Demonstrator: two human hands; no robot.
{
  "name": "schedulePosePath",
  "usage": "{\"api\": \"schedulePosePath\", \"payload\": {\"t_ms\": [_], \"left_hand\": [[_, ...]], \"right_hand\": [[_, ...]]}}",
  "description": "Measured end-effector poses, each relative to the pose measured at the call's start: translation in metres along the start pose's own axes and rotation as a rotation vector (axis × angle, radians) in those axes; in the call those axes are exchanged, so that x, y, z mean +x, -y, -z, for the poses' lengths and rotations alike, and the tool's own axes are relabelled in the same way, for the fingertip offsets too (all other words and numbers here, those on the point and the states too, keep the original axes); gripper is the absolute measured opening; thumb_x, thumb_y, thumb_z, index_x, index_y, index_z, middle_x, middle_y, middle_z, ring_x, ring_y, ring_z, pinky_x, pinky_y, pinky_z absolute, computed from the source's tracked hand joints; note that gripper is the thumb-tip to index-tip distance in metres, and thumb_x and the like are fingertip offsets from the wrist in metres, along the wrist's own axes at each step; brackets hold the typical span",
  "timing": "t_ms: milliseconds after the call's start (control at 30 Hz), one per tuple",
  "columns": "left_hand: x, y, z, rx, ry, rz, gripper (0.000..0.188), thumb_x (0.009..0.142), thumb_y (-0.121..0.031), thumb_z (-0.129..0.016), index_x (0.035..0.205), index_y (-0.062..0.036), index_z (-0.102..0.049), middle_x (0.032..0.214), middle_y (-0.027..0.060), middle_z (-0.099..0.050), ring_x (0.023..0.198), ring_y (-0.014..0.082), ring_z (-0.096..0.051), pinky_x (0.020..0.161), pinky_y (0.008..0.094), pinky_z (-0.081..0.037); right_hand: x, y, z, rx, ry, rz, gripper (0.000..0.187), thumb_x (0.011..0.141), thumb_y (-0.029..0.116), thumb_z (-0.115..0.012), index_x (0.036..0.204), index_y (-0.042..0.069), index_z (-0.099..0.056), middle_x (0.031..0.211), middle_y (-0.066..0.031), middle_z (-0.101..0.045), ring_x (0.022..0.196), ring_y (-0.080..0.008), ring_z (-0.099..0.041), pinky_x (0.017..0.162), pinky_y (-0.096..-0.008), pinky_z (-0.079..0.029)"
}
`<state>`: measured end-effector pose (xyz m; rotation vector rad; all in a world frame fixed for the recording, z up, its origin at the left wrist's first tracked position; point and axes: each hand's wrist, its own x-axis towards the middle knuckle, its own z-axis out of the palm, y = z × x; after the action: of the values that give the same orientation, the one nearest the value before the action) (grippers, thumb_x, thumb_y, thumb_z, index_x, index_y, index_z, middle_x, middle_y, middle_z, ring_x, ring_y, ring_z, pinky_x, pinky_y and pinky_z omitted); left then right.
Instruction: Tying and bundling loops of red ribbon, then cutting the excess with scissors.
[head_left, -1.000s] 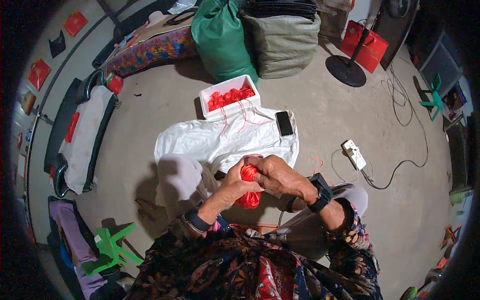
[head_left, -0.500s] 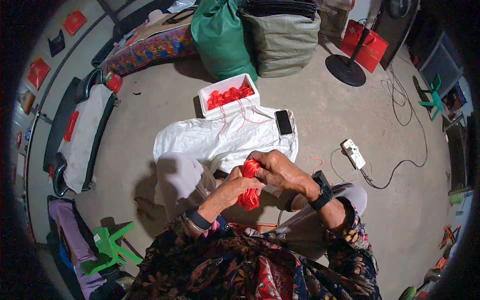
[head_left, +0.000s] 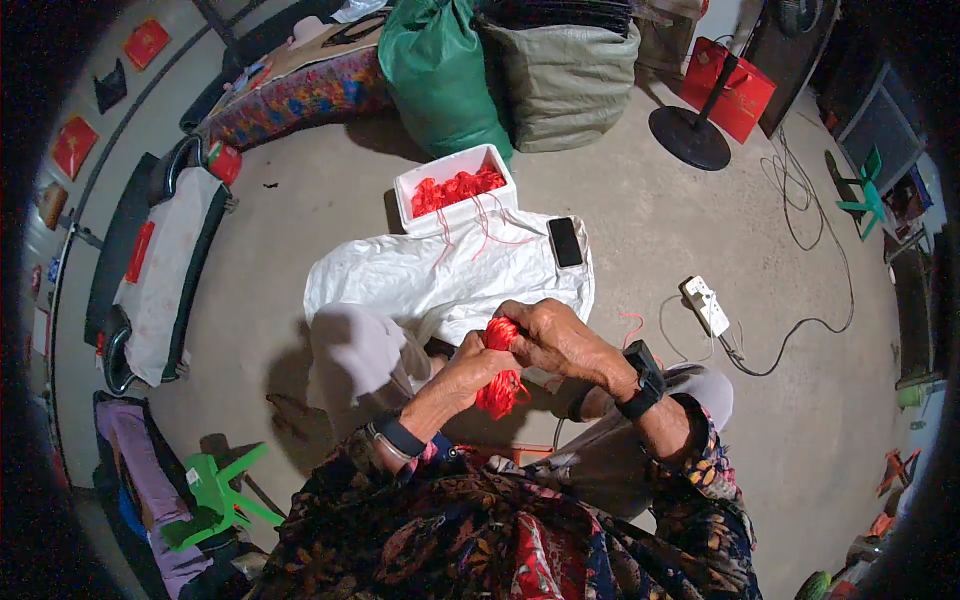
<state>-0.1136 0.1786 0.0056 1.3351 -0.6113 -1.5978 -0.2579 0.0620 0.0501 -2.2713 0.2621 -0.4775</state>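
Note:
A bundle of shiny red cord (head_left: 501, 397) is held upright above my lap, its lower loops hanging free. My left hand (head_left: 468, 374) is closed around its middle from the left. On the other side, my right hand (head_left: 562, 338) grips the upper end, with the fingertips partly hidden behind the bundle. In front of me a white foam box (head_left: 462, 217) contains more red cord bundles (head_left: 455, 190), and several thin ends trail over its near wall. Under that trailing cord a white sack (head_left: 400, 275) lies spread on the floor.
A black phone (head_left: 566, 242) rests on the sack's right end. At the right lies a white power strip (head_left: 706, 305) with a long black cable. Green and beige sacks (head_left: 440, 80) stand at the back, beside a fan base (head_left: 690, 137). A green stool (head_left: 222, 492) is at lower left.
My left fingers have closed further round the cord bundle, covering more of its middle. The bundle's lower loops look looser and more spread. Both hands stay in nearly the same place.

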Motion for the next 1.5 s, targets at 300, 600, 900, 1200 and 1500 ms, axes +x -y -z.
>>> {"api": "schedulePosePath", "payload": {"t_ms": [300,600,900,1200,1500], "left_hand": [[-0.008,-0.012,-0.01,-0.005,0.004,-0.058,0.016,0.077,-0.007,-0.061,0.092,-0.0023,-0.06,0.077,0.0045,-0.063,0.066,0.0134,-0.062,0.063,0.028,-0.052],[-0.005,-0.003,0.002,-0.093,0.122,-0.044,0.017,0.077,-0.007,-0.061,0.094,-0.0006,-0.061,0.074,0.0067,-0.064,0.064,0.0149,-0.062,0.06,0.0287,-0.052],[-0.01,-0.019,-0.012,0.067,0.018,-0.023,0.015,0.075,-0.002,-0.065,0.089,-0.0042,-0.061,0.074,0.0025,-0.061,0.063,0.0105,-0.059,0.056,0.0263,-0.048],[-0.01,-0.016,-0.01,0.072,-0.048,-0.001,0.013,0.073,-0.006,-0.067,0.083,-0.0055,-0.058,0.068,0.001,-0.057,0.059,0.0106,-0.055,0.053,0.0263,-0.043],[0.0,-0.032,0.006,0.141,0.179,0.014,0.012,0.076,-0.01,-0.062,0.085,-0.0034,-0.06,0.069,0.0003,-0.057,0.061,0.0085,-0.054,0.055,0.0252,-0.043]], "right_hand": [[0.003,0.0,0.0,-0.017,0.004,0.0,0.023,0.085,0.021,-0.061,0.096,0.001,-0.055,0.068,-0.0196,-0.058,0.063,-0.0362,-0.06,0.057,-0.0406,-0.045],[0.005,0.005,0.003,-0.001,0.009,-0.001,0.022,0.085,0.018,-0.061,0.096,0.001,-0.055,0.067,-0.0185,-0.058,0.063,-0.0341,-0.06,0.057,-0.0388,-0.046],[0.002,0.002,0.002,0.0,-0.004,-0.005,0.021,0.086,0.017,-0.06,0.097,0.001,-0.055,0.069,-0.0192,-0.058,0.063,-0.0351,-0.06,0.057,-0.0394,-0.046],[0.006,0.003,0.0,0.009,0.027,-0.025,0.021,0.082,0.013,-0.06,0.099,0.0,-0.056,0.069,-0.0201,-0.058,0.063,-0.0352,-0.06,0.057,-0.0394,-0.045],[0.007,0.008,0.007,0.141,0.083,-0.177,0.019,0.083,0.011,-0.058,0.097,-0.002,-0.054,0.068,-0.0187,-0.059,0.059,-0.0287,-0.059,0.057,-0.0361,-0.047]]}}
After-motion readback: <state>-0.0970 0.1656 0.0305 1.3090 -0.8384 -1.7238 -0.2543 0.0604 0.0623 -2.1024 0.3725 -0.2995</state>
